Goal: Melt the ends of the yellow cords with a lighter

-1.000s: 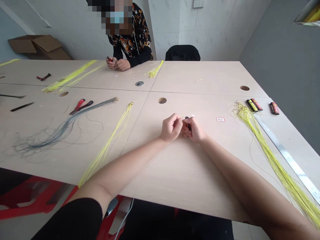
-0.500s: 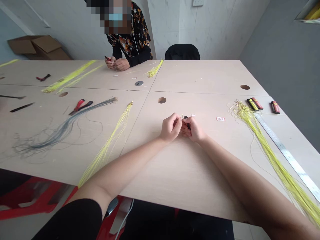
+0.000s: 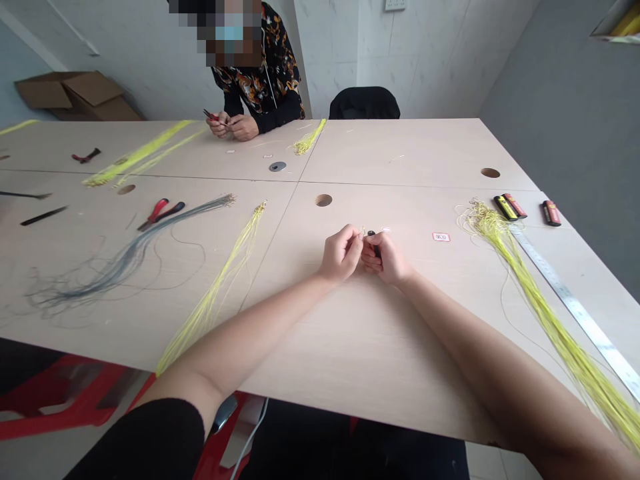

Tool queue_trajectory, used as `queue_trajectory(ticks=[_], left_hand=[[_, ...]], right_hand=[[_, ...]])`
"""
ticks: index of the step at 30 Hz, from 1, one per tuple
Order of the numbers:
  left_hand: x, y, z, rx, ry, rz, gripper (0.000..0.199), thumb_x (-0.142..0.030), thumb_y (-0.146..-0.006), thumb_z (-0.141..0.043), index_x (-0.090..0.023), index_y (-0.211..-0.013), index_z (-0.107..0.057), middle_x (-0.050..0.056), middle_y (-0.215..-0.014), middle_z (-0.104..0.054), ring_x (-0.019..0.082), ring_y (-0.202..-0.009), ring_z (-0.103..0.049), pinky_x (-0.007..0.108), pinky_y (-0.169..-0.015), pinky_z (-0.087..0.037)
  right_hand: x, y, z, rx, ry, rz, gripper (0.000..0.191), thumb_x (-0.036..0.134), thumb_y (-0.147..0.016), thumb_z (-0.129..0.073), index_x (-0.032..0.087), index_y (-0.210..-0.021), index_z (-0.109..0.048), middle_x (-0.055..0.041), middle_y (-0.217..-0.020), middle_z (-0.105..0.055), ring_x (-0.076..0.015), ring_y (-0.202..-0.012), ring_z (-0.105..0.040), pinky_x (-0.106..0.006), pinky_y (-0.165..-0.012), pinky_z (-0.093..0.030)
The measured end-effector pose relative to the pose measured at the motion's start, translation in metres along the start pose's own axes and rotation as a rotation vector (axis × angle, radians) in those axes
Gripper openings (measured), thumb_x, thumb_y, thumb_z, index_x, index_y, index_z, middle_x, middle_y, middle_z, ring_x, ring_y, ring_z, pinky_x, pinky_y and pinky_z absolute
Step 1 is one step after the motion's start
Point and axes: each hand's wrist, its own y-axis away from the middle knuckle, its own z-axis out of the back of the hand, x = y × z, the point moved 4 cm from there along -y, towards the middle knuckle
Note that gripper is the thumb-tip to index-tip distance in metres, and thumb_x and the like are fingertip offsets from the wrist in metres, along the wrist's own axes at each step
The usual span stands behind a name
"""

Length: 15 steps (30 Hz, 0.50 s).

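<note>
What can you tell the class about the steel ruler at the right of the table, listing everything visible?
The steel ruler is a long, narrow strip of shiny metal with fine markings along it. It lies flat on the pale wood-look table top, running diagonally towards the lower right, where the view cuts it off. Its upper end meets the yellow cords, which run alongside it.

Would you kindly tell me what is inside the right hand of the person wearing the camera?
A small black object pokes out above the right hand, beside the left hand. The fingers cover the rest, so its shape and identity cannot be seen.
</note>
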Motion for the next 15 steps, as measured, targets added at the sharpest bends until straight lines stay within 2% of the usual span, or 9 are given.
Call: queue_trajectory(ticks=[15], left_hand=[[0.0019,0.0006,-0.0005,0.012,0.022,0.012,0.027,-0.032,-0.092,-0.044,-0.018,-0.069,-0.045,-0.005,-0.054,-0.043,0.007,-0.049,-0.037,0.021,-0.048,-0.03]], right_hand=[[0.0016,0.0012,-0.0005,-0.013,0.003,-0.025,0.031,0.037,-0.07,-0.045,0.021,-0.048,-0.03,0.0065,-0.036,-0.023,-0.0055,-0.034,-0.016,-0.021,-0.035,-0.014]])
